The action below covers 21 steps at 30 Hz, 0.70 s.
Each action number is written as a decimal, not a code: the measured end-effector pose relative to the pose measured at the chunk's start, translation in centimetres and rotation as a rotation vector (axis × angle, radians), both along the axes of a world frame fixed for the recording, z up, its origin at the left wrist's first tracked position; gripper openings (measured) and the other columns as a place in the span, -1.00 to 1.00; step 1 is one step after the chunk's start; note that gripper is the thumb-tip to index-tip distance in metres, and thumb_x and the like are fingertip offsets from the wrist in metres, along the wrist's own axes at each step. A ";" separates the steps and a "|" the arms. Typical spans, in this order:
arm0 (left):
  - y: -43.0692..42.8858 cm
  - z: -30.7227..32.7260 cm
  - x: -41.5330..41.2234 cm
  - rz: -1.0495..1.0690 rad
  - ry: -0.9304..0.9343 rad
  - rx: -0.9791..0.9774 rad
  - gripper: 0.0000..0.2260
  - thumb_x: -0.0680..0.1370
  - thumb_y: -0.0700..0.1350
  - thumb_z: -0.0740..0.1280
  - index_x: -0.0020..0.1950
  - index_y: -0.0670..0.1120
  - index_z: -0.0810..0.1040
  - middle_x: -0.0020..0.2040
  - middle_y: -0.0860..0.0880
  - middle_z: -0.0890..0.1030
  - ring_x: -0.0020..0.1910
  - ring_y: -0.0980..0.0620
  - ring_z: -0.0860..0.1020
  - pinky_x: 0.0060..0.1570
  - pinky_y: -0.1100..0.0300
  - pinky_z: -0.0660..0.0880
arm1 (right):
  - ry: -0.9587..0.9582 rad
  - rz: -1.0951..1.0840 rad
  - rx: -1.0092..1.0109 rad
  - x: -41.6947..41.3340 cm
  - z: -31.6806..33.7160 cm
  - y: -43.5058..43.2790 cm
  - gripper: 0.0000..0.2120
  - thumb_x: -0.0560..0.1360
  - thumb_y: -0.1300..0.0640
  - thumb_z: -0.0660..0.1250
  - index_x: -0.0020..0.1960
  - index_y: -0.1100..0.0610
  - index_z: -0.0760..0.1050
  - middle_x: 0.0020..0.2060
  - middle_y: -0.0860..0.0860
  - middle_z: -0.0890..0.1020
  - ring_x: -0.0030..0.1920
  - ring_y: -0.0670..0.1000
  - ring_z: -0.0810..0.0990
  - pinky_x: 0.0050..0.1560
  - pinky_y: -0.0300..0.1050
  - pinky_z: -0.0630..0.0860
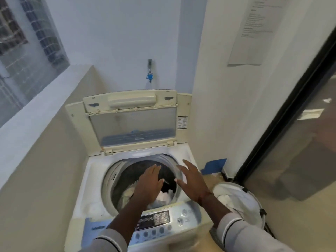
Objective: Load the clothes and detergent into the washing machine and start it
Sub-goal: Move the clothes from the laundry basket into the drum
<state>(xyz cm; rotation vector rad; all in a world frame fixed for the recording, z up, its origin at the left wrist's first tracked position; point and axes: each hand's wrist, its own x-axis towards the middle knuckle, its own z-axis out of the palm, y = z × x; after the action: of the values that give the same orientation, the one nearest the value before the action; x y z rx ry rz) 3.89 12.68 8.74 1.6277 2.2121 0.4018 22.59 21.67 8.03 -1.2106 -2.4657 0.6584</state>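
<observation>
A white top-loading washing machine (85, 180) stands in front of me with its lid (132, 122) raised upright at the back. Pale clothes (166, 196) lie at the bottom of the dark drum. My left hand (150, 184) hovers flat over the drum opening, fingers straight, holding nothing. Over the drum's right rim, my right hand (192, 182) is spread, also with nothing in it. The control panel (156, 220) with buttons runs along the machine's front edge, under my forearms. No detergent is in view.
A white laundry basket (243, 200) with white cloth in it sits on the floor to the right of the machine. A low wall borders the left side. A blue tap (150, 76) is on the back wall. A glass door (300, 142) stands at right.
</observation>
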 end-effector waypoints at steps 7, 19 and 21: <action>9.4 0.6 14.9 -0.267 -0.007 0.079 -0.44 0.78 0.06 0.21 0.76 -0.01 0.17 0.78 0.00 0.15 0.77 0.00 0.14 0.74 0.10 0.12 | 0.052 -0.250 -0.031 15.4 -1.5 5.1 -0.43 0.51 -0.04 0.30 0.48 -0.05 0.26 0.54 -0.01 0.15 0.52 0.03 0.14 0.47 -0.06 0.16; 20.0 -12.8 38.8 -0.397 -0.054 -0.338 -0.44 0.77 0.04 0.21 0.74 -0.10 0.19 0.72 -0.10 0.26 0.70 -0.08 0.27 0.65 0.05 0.29 | -0.085 -0.571 -0.411 42.1 -12.3 12.6 -0.43 0.52 0.11 0.30 0.49 0.10 0.25 0.49 0.11 0.26 0.50 0.09 0.18 0.45 -0.17 0.07; 20.1 -16.0 39.7 -0.352 -0.079 -0.478 -0.46 0.76 0.04 0.21 0.71 -0.13 0.23 0.68 -0.13 0.31 0.65 -0.13 0.34 0.61 0.03 0.35 | -0.106 -0.551 -0.484 43.3 -14.4 13.0 -0.41 0.49 0.09 0.30 0.49 0.11 0.25 0.47 0.11 0.29 0.48 0.11 0.22 0.46 -0.10 0.14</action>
<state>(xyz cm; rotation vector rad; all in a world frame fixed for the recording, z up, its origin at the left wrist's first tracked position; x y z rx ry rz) 43.55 32.80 -7.22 1.6419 1.7367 -0.1482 65.89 34.64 -6.38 -2.0399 -1.9422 1.0687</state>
